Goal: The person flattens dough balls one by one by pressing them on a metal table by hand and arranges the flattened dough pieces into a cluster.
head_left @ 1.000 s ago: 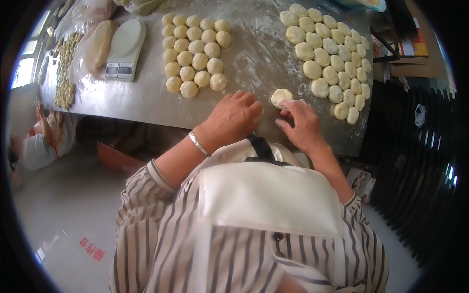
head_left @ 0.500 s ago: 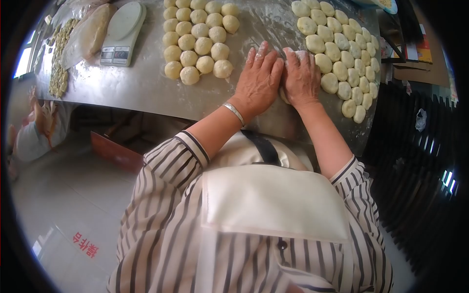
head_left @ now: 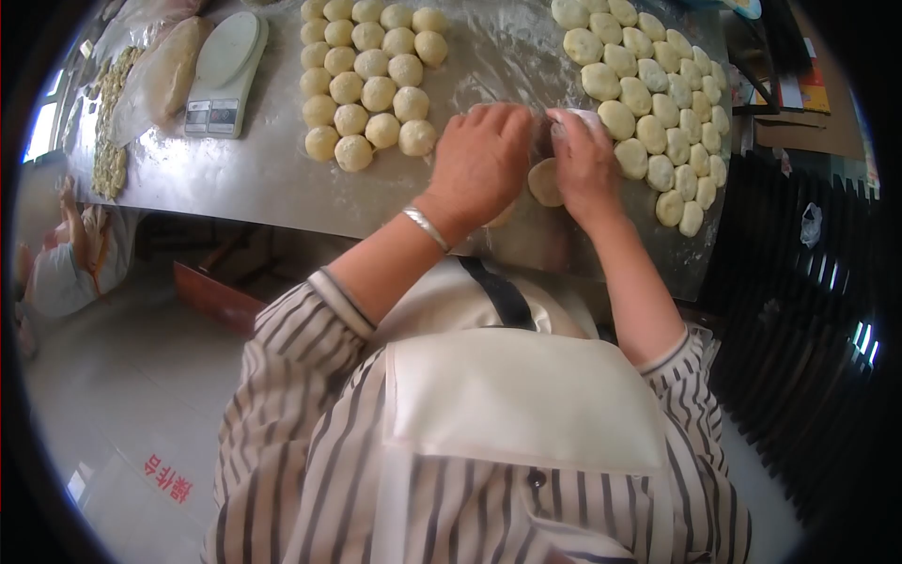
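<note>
Above the table [head_left: 282, 179], near its front edge, the left hand [head_left: 484, 160] curls; the right hand [head_left: 586, 171] partly covers a dough disc [head_left: 545, 182]. Flattened pieces [head_left: 665, 111] line the right edge; dough balls [head_left: 378, 93] and a scale [head_left: 225, 73] lie leftward.

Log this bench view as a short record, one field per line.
left_hand: fingers curled, contents hidden
right_hand: beside the left, contents unclear
between_hands: dough round, partly covered by right hand
left_group: dough balls, loose rows
right_group: flatter dough rounds, closely packed
other_items: white scale, left of the balls
surface: metal table, floury patches
nearby: another person, far left
</note>
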Motion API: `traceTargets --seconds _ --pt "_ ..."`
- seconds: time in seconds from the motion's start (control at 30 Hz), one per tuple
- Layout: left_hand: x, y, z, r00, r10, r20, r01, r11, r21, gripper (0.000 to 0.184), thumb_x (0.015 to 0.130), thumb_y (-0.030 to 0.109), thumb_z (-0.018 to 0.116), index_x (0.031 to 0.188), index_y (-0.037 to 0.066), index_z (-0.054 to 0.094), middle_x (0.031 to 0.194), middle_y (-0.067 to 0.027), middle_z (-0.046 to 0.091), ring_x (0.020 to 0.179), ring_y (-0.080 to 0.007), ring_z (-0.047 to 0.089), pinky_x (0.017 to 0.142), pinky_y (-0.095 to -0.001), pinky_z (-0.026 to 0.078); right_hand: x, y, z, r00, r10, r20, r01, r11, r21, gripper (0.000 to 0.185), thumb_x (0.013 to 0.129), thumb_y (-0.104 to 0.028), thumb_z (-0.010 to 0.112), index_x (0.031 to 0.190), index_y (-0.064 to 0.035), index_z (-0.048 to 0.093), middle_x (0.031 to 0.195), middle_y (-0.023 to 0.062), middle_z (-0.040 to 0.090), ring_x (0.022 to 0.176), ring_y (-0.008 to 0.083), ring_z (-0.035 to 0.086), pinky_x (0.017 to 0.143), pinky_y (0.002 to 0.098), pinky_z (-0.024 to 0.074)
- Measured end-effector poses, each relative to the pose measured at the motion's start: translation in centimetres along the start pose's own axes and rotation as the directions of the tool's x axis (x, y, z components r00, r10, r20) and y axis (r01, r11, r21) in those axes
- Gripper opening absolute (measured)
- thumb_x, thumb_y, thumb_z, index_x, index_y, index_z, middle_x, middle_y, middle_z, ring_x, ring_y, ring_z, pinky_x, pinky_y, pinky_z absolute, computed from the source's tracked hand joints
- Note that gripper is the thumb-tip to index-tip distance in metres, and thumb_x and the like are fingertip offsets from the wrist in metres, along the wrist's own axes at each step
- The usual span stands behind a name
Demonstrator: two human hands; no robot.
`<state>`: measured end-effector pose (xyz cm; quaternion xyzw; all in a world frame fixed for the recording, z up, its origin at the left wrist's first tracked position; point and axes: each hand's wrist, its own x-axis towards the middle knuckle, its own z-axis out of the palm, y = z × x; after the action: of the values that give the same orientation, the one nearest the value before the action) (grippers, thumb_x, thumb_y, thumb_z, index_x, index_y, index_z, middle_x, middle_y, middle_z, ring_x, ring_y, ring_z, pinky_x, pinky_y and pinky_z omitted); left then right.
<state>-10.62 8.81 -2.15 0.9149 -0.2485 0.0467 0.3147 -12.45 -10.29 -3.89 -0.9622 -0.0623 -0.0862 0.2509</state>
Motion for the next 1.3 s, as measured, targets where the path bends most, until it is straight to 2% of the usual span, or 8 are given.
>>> traceTargets --seconds 0.07,0.17,0.27,0.37,0.53,0.83,1.07,1.3 --pt "-0.6 -0.3 -1.5 1.0 -0.025 -0.007 0.024 0.999 -0.047 0.03 0.094 0.017 0.069 0.12 0.004 0.061 0.105 -0.0148 0.071 0.098 -0.0401 0.071 0.08 -0.0504 0.058 -1.8 0.0 -2.5 0.992 0.019 0.126 -0.016 0.999 -0.028 0.034 0.099 -0.021 0.069 0.131 -0.0101 0.068 0.131 0.0162 0.069 0.121 0.0388 0.065 0.102 0.0501 0.0523" --pt "-1.1 -0.2 -5.0 0.886 -0.171 0.432 0.135 0.984 0.113 0.033 0.093 0.019 0.075 0.12 0.006 0.063 0.112 -0.0187 0.072 0.103 -0.0407 0.07 0.085 -0.0499 0.056 -3.9 -0.7 -4.6 0.988 -0.062 0.139 0.076 0.992 -0.097 0.037 0.091 -0.018 0.079 0.124 -0.008 0.066 0.121 0.0175 0.071 0.112 0.0388 0.068 0.096 0.0493 0.0542" --pt "-1.6 -0.6 -4.8 0.811 -0.215 0.544 0.207 0.975 0.077 0.035 0.088 0.022 0.08 0.114 0.006 0.062 0.107 -0.0215 0.07 0.1 -0.0422 0.069 0.085 -0.0504 0.055 -3.5 -2.5 -5.8 0.849 0.301 0.434 -0.358 0.932 0.056 0.038 0.084 -0.01 0.085 0.114 -0.0043 0.062 0.114 0.0137 0.071 0.101 0.0312 0.071 0.089 0.0432 0.0566" --pt "-1.2 -0.7 -4.7 0.744 -0.185 0.642 0.238 0.971 0.004 0.036 0.084 0.017 0.083 0.109 0.005 0.061 0.108 -0.0204 0.069 0.097 -0.0425 0.067 0.085 -0.0493 0.054 -4.4 -2.9 -5.9 0.828 0.338 0.447 -0.471 0.852 0.229 0.038 0.081 -0.009 0.085 0.108 -0.007 0.057 0.114 0.015 0.071 0.106 0.0372 0.07 0.09 0.0471 0.0545" --pt "-1.7 1.1 -4.7 0.939 0.139 0.314 -0.064 0.969 -0.237 0.038 0.079 0.005 0.084 0.11 0.006 0.062 0.121 -0.014 0.066 0.097 -0.0377 0.067 0.085 -0.0457 0.055 -8.1 0.2 -6.7 0.988 -0.035 -0.151 0.038 0.999 0.017 0.043 0.077 0.002 0.082 0.114 -0.0071 0.061 0.111 0.0128 0.067 0.103 0.0372 0.065 0.09 0.0466 0.0552" --pt "-3.3 0.6 -3.2 0.947 -0.063 0.314 0.12 0.979 -0.167 0.067 0.077 0.014 0.092 0.136 0.009 0.061 0.126 -0.0123 0.062 0.104 -0.0314 0.07 0.087 -0.0412 0.061 -12.0 0.5 -8.4 0.877 0.478 0.047 -0.479 0.866 0.142 0.062 0.078 -0.018 0.092 0.132 -0.009 0.062 0.129 0.0145 0.064 0.115 0.0356 0.065 0.097 0.0476 0.0568" --pt "-1.7 1.9 -0.9 0.947 0.037 0.32 -0.017 0.998 -0.067 0.073 0.076 0.019 0.093 0.141 0.006 0.06 0.129 -0.0161 0.059 0.104 -0.0339 0.07 0.087 -0.0435 0.062 -10.4 0.5 -4.1 0.965 0.219 -0.142 -0.225 0.974 -0.027 0.066 0.08 -0.021 0.09 0.14 -0.0153 0.062 0.134 0.0146 0.062 0.117 0.0372 0.066 0.094 0.0466 0.0593" --pt "-1.3 3.3 0.4 0.926 0.08 0.369 -0.01 0.982 -0.188 0.067 0.081 0.015 0.09 0.141 0.008 0.059 0.129 -0.0175 0.06 0.102 -0.039 0.071 0.083 -0.0458 0.063 -12.0 4.2 -5.2 0.858 0.394 -0.33 -0.415 0.91 0.009 0.058 0.081 -0.017 0.089 0.132 -0.0125 0.062 0.131 0.0175 0.062 0.108 0.0411 0.069 0.087 0.0501 0.0607"
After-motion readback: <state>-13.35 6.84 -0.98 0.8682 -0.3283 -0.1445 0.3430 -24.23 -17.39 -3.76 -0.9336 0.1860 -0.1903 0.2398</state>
